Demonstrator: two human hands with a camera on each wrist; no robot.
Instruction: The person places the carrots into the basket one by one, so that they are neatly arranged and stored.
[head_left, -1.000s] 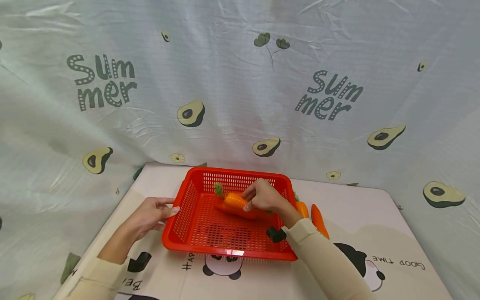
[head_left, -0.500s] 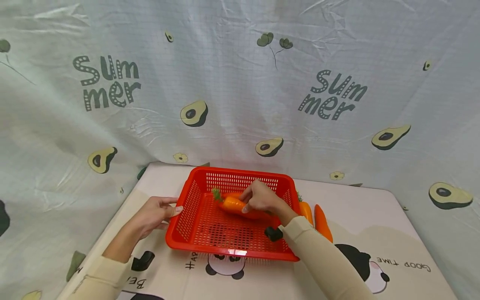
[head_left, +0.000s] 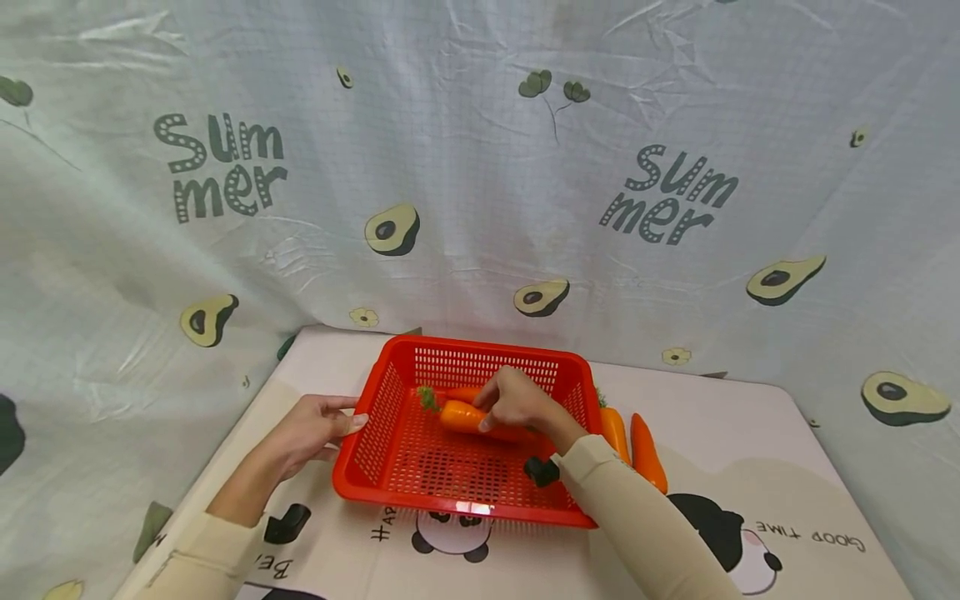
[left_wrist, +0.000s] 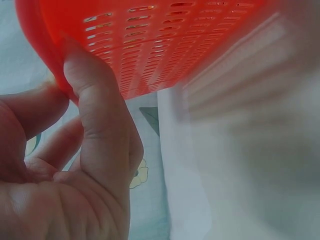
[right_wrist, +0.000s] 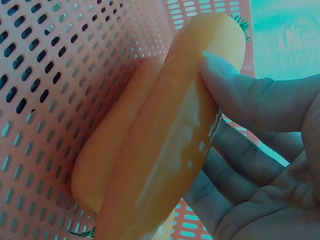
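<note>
A pale, panda-printed table (head_left: 712,408) carries a perforated red basket (head_left: 487,346), which could skid or tip if one hand tugs while the other presses. Beside its right wall, the right sleeve (head_left: 637,517) runs close to a lighter carrot (head_left: 613,432) and a redder carrot (head_left: 648,457), and a wide elbow swing might roll them away. The person's left hand (head_left: 309,429) pinches the basket's left rim between thumb and fingers; a slack hold there would let the basket shift. Inside the basket, the right hand (head_left: 517,404) pinches an orange carrot (head_left: 459,418) near its tufted end, a lopsided grip that could let the smooth body twist or slip. A second carrot (head_left: 459,393) lies close behind and could be knocked askew; whether the two touch is hard to tell. The held carrot looks plump and glossy, rounded at the visible end, pale highlights streaking its flank. A frilly green tuft (head_left: 427,398) crowns it.
</note>
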